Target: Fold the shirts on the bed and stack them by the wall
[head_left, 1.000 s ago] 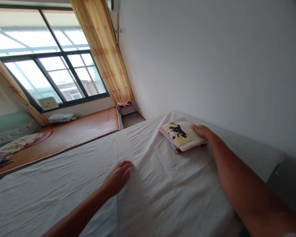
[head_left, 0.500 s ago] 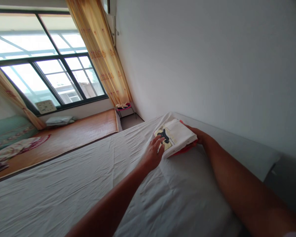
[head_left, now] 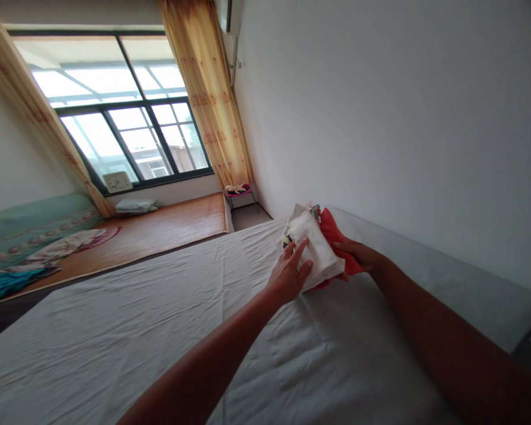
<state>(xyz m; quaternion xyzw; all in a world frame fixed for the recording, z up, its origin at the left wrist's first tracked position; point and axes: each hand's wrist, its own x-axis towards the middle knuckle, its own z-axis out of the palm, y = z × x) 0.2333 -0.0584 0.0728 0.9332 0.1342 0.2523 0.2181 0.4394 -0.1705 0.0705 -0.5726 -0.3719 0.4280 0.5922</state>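
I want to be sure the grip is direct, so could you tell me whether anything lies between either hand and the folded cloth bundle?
Nothing visible does. The left hand presses the white face of the folded cloth bundle, and the right hand supports its red side.

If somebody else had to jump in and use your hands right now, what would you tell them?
Left hand: palm and fingers pressed on the white side of the folded cloth bundle.
Right hand: under the bundle's red side, gripping it.
The bundle is tipped up on edge at the far side of the bed sheet, near the wall.
Done: bundle picked up, held between both hands.
Left: it is not yet set down anywhere.
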